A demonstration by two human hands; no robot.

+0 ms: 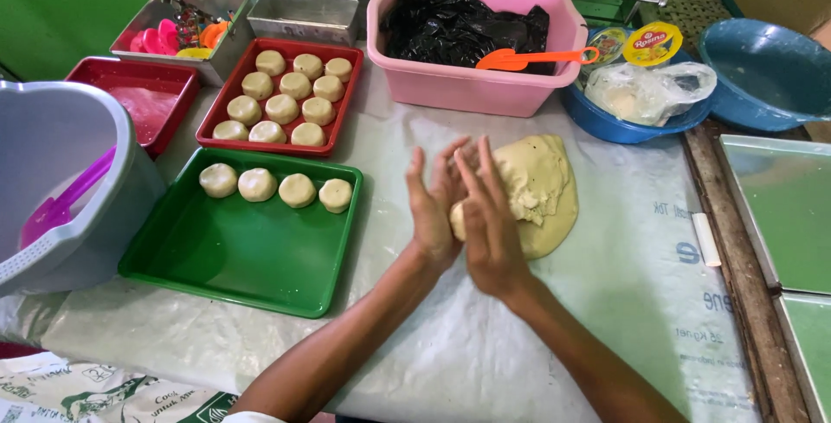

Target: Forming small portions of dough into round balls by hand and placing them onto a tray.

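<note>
Dough ball sits pressed between both palms, just above the worktop and right in front of the big pale dough slab. Left hand is upright with fingers stretched and spread, palm flat against the ball. Right hand mirrors it from the other side, fingers straight too. So neither grip is curled around the lump, it's just sandwiched between open palms, and only a small bit of it peeks out between them.

Dough slab lies on the plastic sheet covering the worktop, touching or nearly touching the right hand.

Off to the left there's a green tray with four round dough pieces lined up along its far edge. Behind that, a red tray is packed with ten more. An empty-looking red tray sits beside it.

Further back: pink tub with black plastic inside and an orange scraper resting across the rim, plus a blue bowl holding a plastic bag. Grey bucket with a purple scoop at far left.
</note>
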